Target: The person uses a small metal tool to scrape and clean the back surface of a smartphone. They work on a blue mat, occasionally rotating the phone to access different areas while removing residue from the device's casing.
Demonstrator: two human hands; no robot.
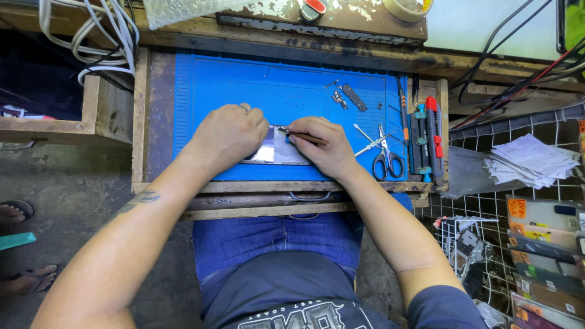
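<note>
A flat phone (277,153) with a shiny back lies on the blue work mat (256,85), near its front edge. My left hand (227,133) rests on the phone's left end and holds it down, a ring on one finger. My right hand (322,145) grips a thin metal tool (287,130) whose tip touches the phone's top edge between the two hands. Most of the phone is hidden under my hands.
Scissors (386,159) and tweezers (365,139) lie right of my right hand. Small metal parts and screws (348,97) sit at the mat's back right. Screwdrivers and a red cutter (431,131) stand along the right edge. White cables (103,36) hang at the back left. A wire rack (536,201) holds papers and packaged goods.
</note>
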